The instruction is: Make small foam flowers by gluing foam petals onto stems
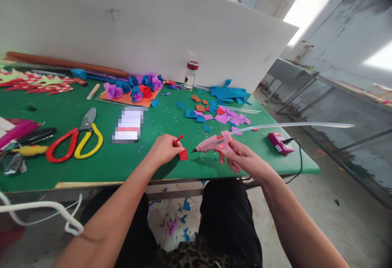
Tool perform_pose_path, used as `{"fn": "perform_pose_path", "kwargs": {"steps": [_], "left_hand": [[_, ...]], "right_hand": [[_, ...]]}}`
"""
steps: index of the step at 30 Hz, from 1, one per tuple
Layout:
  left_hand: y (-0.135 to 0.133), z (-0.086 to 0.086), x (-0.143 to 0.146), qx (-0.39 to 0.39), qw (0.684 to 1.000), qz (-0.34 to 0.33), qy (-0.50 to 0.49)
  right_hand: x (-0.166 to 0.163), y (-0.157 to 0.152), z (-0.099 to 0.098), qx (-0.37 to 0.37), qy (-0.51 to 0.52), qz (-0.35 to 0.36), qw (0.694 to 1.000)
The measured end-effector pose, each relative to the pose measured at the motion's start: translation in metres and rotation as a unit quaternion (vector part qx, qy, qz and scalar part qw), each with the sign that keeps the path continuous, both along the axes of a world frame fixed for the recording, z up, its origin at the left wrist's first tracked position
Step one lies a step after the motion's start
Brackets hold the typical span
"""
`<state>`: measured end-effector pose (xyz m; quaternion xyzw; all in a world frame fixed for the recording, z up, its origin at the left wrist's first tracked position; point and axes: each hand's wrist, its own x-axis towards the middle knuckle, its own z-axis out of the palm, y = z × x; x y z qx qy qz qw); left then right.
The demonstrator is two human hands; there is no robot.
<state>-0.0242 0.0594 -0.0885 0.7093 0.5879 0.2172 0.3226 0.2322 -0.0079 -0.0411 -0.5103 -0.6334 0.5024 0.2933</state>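
My right hand [240,156] is wrapped round the handle of a pink hot glue gun [214,141], which has a small red light lit on its side. A long clear glue stick [290,125] sticks out of its back. The nozzle points left, close to a small red paper piece [183,154]. My left hand [163,149] pinches a thin red rolled strip [178,139], and the red paper piece lies at its fingertips. Whether that piece is joined to the strip is hidden by the fingers.
Paper flowers [134,87] rest on an orange sheet behind my left hand. Coloured paper petals [226,115] are scattered near a glass jar [190,76]. Scissors [85,135] with red and yellow handles lie left. A purple power socket [281,144] sits right, its cord over the table edge.
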Motion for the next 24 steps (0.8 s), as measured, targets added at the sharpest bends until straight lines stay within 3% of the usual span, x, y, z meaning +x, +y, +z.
{"fn": "perform_pose_path", "kwargs": {"steps": [3, 7, 14, 19, 24], "left_hand": [[0.002, -0.001, -0.005, -0.022, 0.997, 0.030, -0.073], [0.002, 0.003, -0.011, -0.052, 0.985, 0.031, -0.163], [-0.003, 0.016, -0.014, -0.097, 0.971, 0.016, -0.218], [-0.004, 0.018, -0.014, -0.094, 0.971, 0.006, -0.217], [-0.008, 0.023, -0.016, -0.091, 0.972, 0.002, -0.216]], "right_hand": [[0.010, 0.000, -0.003, -0.054, 0.085, -0.028, 0.994], [0.027, 0.009, -0.018, -0.059, 0.095, -0.086, 0.990], [0.039, 0.035, -0.048, 0.031, -0.010, -0.132, 0.991], [0.030, 0.040, -0.055, 0.089, -0.081, -0.171, 0.978], [0.022, 0.038, -0.054, 0.120, -0.189, -0.155, 0.962]]}}
